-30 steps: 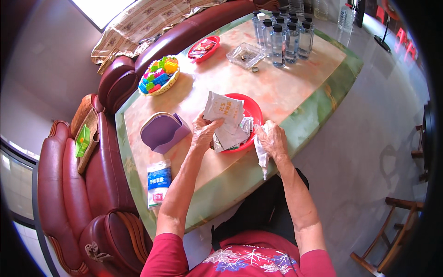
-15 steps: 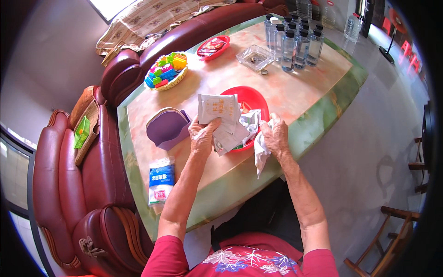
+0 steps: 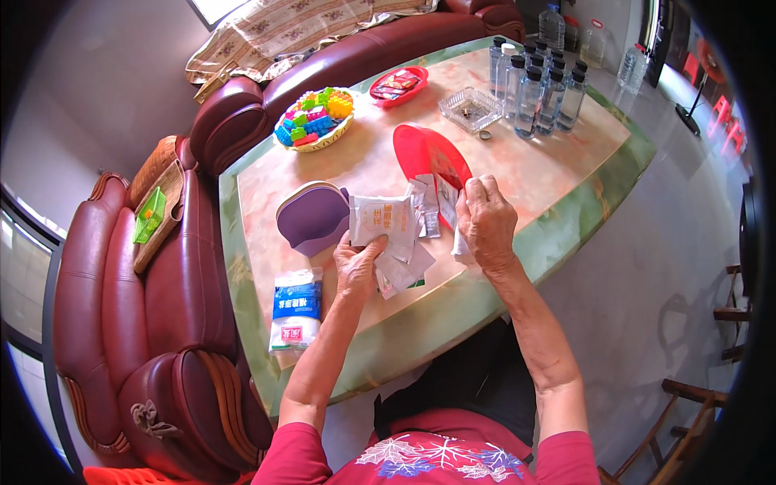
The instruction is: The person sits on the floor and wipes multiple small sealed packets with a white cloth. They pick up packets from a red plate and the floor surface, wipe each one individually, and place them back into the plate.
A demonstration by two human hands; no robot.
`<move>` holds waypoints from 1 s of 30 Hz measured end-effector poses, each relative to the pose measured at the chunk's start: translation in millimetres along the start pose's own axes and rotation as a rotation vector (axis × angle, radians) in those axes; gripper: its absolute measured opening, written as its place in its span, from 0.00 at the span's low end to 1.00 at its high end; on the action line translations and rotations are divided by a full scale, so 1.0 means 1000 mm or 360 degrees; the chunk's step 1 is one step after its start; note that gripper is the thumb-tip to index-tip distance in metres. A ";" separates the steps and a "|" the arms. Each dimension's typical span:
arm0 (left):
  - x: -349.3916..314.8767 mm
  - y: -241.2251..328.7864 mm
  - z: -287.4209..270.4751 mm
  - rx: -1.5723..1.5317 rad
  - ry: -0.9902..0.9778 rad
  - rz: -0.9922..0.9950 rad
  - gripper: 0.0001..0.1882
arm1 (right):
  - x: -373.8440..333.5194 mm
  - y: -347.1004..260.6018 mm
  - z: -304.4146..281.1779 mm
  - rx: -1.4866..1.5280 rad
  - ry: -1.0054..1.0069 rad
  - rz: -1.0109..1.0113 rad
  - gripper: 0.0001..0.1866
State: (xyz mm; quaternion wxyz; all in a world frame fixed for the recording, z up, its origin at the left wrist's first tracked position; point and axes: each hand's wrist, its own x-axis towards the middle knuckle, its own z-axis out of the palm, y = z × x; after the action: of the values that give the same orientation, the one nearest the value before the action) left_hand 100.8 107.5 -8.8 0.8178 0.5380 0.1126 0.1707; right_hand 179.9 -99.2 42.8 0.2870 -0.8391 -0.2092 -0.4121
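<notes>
My left hand [image 3: 356, 267] is closed on several flat white packets [image 3: 381, 222], one with gold print on top, held fanned above the table. My right hand [image 3: 488, 222] is closed at the near right edge of a red plastic basin [image 3: 428, 153], which stands tipped up on its side. A piece of white wrapper [image 3: 459, 245] sticks out below that hand. Crumpled white and silver wrappers [image 3: 426, 206] lie at the basin's lower side, between the two hands. Beside the left hand's packets rests a purple scoop-shaped container [image 3: 314, 220] with a pale rim.
On the stone-topped table [image 3: 550, 194] are a blue-and-white bag [image 3: 296, 311], a basket of toy bricks [image 3: 319, 121], a red dish of packets [image 3: 398, 86], a glass ashtray [image 3: 470, 109] and several clear bottles [image 3: 529, 101]. A maroon leather sofa [image 3: 194, 267] borders the left.
The red basin has gone from lying flat to tipped up, with its wrappers slid toward the near side. My right hand has lifted slightly. My left hand has lowered a little, still holding the packets.
</notes>
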 end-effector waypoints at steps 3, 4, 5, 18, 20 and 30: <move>-0.007 0.003 -0.006 0.0009 -0.0026 -0.0034 0.18 | 0.001 0.000 -0.006 -0.0045 0.0078 -0.0195 0.08; -0.010 0.004 -0.008 0.0006 -0.0030 -0.0054 0.18 | 0.000 0.001 -0.008 -0.0034 0.0096 -0.0244 0.08; -0.012 0.004 -0.013 0.0027 -0.0025 -0.0067 0.18 | 0.000 0.004 -0.010 -0.0043 0.0128 -0.0265 0.08; -0.026 0.000 -0.016 -0.0004 -0.0178 -0.0179 0.20 | -0.002 0.053 -0.063 0.0543 0.0225 0.0745 0.06; -0.027 -0.003 -0.017 0.0000 -0.0225 -0.0188 0.19 | -0.015 0.059 -0.072 0.0609 0.0066 0.0867 0.06; -0.038 0.005 -0.054 0.0292 -0.0050 -0.0335 0.18 | -0.101 0.075 -0.068 0.1692 -0.0241 0.1547 0.04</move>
State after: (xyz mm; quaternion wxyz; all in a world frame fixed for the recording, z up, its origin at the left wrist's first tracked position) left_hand 45.7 139.6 -25.0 0.7802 0.5983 0.1707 0.0645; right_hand 126.9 -211.5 -28.8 0.7918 -0.6104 -0.0039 -0.0211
